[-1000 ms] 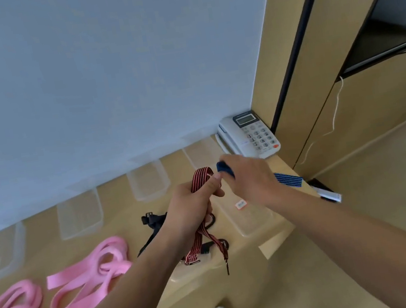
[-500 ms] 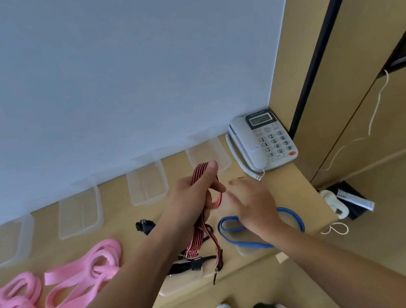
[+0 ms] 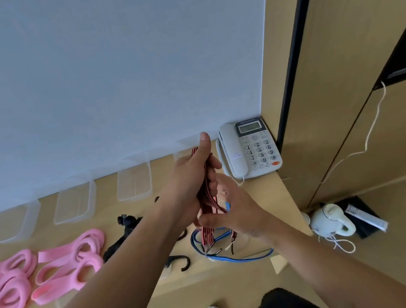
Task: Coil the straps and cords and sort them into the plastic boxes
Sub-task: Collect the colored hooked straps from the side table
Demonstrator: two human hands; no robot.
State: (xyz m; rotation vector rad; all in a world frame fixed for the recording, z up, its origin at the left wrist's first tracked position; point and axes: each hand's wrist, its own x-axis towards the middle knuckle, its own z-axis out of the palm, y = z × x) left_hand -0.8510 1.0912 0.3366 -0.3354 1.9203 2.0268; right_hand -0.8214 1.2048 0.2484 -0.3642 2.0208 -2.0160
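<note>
Left hand (image 3: pixel 190 182) grips the red strap (image 3: pixel 207 236), thumb up; right hand (image 3: pixel 235 211) pinches it below (both forearms outstretched).

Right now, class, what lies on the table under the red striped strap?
A blue cord lies looped on the table beneath the red striped strap gripped by the left hand. The right hand hides part of the loop.

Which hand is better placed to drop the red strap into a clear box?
Probably the left hand: it grips the red strap mid-bundle, nearer the clear boxes; the right hand only holds its tail.
</note>
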